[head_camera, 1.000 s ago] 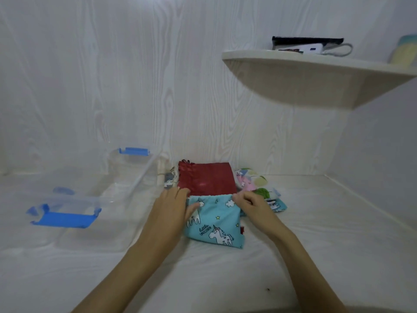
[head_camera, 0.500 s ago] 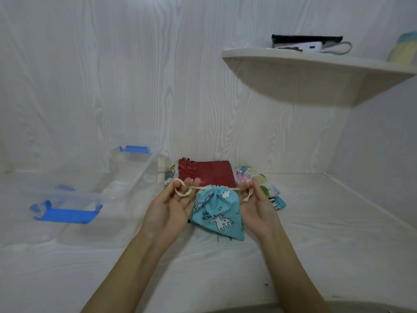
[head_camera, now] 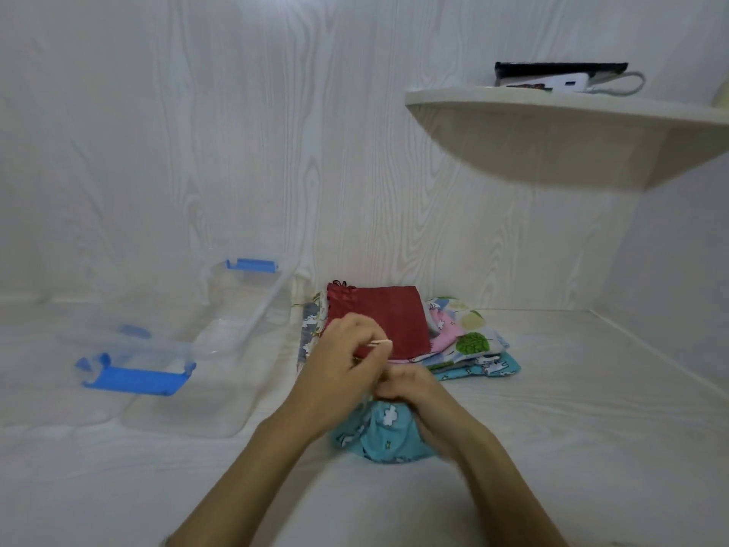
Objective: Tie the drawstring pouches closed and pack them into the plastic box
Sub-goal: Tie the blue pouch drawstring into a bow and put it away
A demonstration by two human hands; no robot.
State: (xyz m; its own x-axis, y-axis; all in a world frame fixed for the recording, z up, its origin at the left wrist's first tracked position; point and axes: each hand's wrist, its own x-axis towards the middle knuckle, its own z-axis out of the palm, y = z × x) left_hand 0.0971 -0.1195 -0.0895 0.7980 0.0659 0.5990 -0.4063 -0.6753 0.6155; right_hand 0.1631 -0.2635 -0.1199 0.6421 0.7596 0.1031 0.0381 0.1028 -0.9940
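A turquoise unicorn-print pouch sits gathered at its neck on the white surface in front of me. My left hand pinches the cream drawstring above the neck. My right hand is closed around the pouch's neck, with its fingers meeting the left hand. Behind them lies a pile of flat pouches with a dark red pouch on top. The clear plastic box with blue latches stands open at the left.
The box's clear lid with a blue clip lies left of the box. A curved shelf carrying a black and white device juts from the right wall above. Walls close off the back and right.
The pouch's mouth was flat, then pulled shut by both cords stretched sideways. Now my hands have come together over the neck and the pouch has come nearer to me.
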